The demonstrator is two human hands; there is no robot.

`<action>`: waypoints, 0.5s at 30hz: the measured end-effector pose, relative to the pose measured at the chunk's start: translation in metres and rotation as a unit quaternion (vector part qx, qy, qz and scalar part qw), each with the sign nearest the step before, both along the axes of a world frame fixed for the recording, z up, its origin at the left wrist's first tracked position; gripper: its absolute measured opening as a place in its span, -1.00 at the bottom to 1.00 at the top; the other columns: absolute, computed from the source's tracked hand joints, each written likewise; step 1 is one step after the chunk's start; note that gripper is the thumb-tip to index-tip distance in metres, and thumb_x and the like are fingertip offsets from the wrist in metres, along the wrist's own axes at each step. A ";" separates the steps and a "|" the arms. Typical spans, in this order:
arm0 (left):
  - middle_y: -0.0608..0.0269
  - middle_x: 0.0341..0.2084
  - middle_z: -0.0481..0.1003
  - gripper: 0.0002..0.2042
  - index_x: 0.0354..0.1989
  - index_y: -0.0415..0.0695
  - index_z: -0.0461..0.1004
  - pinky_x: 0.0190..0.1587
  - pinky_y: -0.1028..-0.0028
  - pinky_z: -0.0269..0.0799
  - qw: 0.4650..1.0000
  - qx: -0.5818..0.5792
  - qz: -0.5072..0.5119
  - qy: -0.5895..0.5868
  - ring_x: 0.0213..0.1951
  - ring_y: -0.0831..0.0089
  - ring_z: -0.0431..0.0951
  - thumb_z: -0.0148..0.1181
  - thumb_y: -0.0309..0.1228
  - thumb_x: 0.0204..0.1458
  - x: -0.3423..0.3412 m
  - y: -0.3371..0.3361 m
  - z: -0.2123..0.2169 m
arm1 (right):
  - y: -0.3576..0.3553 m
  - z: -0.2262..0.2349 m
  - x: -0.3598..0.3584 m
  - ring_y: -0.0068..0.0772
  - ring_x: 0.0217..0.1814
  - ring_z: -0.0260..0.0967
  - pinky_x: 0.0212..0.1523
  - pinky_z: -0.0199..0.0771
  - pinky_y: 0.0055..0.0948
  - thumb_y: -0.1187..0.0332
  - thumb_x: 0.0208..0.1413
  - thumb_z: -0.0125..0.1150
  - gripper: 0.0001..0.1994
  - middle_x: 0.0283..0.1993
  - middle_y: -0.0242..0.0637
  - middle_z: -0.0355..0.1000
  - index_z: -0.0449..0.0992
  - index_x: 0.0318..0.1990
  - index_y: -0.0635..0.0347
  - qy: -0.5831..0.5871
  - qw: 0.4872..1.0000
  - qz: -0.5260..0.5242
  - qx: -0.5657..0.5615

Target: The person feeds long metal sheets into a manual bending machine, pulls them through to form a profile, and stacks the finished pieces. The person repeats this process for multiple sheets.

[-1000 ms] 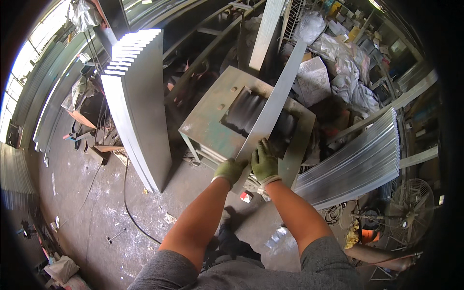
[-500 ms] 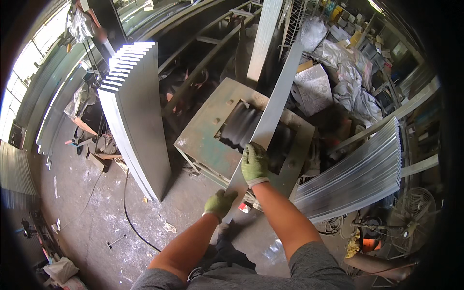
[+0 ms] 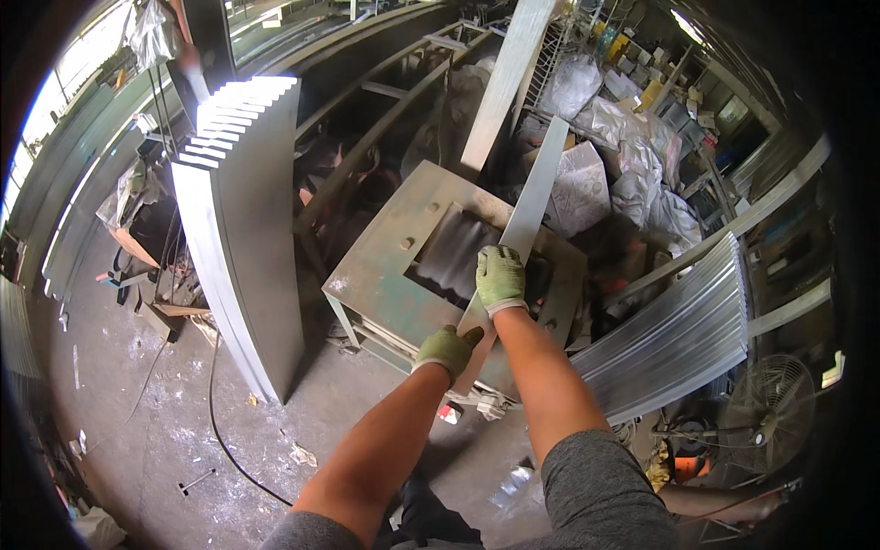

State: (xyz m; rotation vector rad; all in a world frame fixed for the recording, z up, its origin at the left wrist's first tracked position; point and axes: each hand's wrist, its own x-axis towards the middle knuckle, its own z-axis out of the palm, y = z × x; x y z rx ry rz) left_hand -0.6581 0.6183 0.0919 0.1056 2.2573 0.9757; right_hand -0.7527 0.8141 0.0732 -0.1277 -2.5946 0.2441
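Observation:
A long flat silvery metal strip slants over a worn grey-green metal machine. Ribbed dark rollers show in the machine's top opening, partly hidden under the strip. My right hand, in a green glove, is closed over the strip above the rollers. Nearer to me, my gloved left hand grips the strip close to its near end, at the machine's front edge. Its fingers wrap partly out of sight.
To the left stands a tall stack of metal strips. Curved metal strips fan out at the right, with a standing fan beyond. A black cable crosses the floor, and a clear plastic bottle lies near my feet.
Both hands have moved forward and slightly right with the strip, my left hand now nearer the machine. The strip's far end appears lower in the picture, and the whole view has shifted a little.

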 end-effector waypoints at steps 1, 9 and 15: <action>-0.29 0.27 0.67 -0.17 0.48 -0.21 0.54 0.36 0.03 0.56 1.000 0.013 -0.008 0.001 0.32 -0.20 0.67 0.12 0.35 0.42 0.004 -0.004 -0.003 | -0.003 0.000 0.004 0.20 0.10 0.57 0.18 0.61 0.15 0.20 0.45 0.23 -0.81 -0.04 -0.09 0.64 0.69 -0.10 0.05 0.002 1.000 0.001 0.004; -0.35 0.07 0.73 -0.22 0.27 -0.21 0.65 0.25 -0.06 0.59 0.997 0.062 0.014 0.043 0.20 -0.33 0.70 0.21 0.36 0.36 0.084 -0.071 -0.016 | -0.065 -0.004 0.076 0.22 0.13 0.55 0.24 0.56 0.14 0.33 0.37 0.26 -0.87 -0.02 -0.05 0.62 0.65 -0.04 0.09 -0.012 0.999 0.039 0.002; -0.41 0.07 0.72 -0.23 0.18 -0.24 0.70 0.28 -0.10 0.56 0.996 0.018 0.084 -0.010 0.23 -0.37 0.67 0.27 0.35 0.30 0.158 -0.140 -0.043 | -0.140 -0.010 0.152 0.10 0.17 0.52 0.23 0.57 0.08 0.35 0.10 0.41 -0.77 0.02 -0.15 0.60 0.65 -0.08 0.09 -0.052 0.998 0.038 0.015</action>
